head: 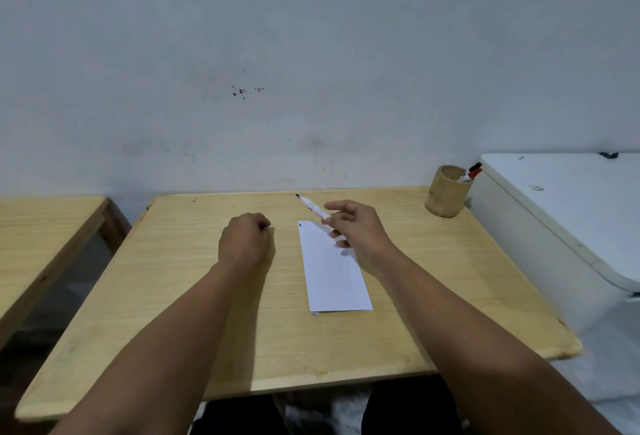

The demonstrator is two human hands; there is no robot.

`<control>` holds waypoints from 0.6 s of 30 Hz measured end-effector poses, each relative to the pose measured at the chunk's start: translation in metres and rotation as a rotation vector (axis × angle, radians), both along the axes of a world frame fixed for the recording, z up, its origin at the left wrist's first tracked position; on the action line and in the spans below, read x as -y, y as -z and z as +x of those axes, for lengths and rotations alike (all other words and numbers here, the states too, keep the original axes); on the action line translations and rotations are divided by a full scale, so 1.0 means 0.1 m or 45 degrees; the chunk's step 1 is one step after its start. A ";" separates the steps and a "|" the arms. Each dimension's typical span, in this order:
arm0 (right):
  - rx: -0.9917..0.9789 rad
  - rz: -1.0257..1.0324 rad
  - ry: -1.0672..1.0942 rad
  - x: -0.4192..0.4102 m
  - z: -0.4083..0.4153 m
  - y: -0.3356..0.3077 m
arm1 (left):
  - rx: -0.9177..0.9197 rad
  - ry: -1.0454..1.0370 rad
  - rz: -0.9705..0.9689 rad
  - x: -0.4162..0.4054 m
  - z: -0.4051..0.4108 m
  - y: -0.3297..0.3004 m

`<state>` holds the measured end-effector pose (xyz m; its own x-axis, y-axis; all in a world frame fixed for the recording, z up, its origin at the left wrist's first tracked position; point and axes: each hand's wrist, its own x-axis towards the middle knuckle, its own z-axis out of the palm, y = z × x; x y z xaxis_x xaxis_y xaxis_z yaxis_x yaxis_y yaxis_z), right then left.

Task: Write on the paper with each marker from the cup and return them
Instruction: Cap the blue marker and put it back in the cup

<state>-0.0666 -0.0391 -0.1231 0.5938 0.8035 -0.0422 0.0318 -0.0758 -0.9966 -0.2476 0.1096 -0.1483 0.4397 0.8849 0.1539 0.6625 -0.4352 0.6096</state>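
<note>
The marker (313, 209) in the right hand (353, 227) is slim, w/ a white barrel, some faint reddish print on it, and a small dark tip that is uncovered. Its long axis goes diagonal: the tip points up-left, away from the person toward the wall (311, 54), and the back end is hidden inside the fingers. The right hand holds it in a loose pinch, thumb stretched on top, other fingers curled below. Hand and marker are over the far end of the paper (332, 272); I cannot tell if the hand touches the sheet.

The paper is a white, narrow, long sheet, it looks folded at the near edge. It lies flat on the wooden table (207, 313), right of centre, long axis going almost front-to-back w/ a slight lean. There is a very small blue mark at its far left corner.

The left hand (244, 239) rests on the table left of the paper, closed in a fist; something small and dark shows at the fingertips, but I cannot tell what it is.

The cup (446, 192), a bamboo-like cylinder, stands at the far right corner of the table, well apart from the paper. In it are other markers (470, 173), leaning right, one w/ a red cap and one w/ a black cap.
</note>
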 end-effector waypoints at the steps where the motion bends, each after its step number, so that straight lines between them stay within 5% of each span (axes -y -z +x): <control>1: 0.043 -0.013 -0.023 0.01 0.00 0.04 | 0.080 -0.027 -0.068 0.00 0.01 -0.03; 7: 0.267 -0.073 -0.050 0.04 0.00 0.16 | 0.857 -0.076 -0.765 0.04 0.11 -0.40; 18: 0.322 -0.065 -0.061 0.08 0.02 0.02 | 0.917 -0.008 -0.839 0.12 0.21 -0.57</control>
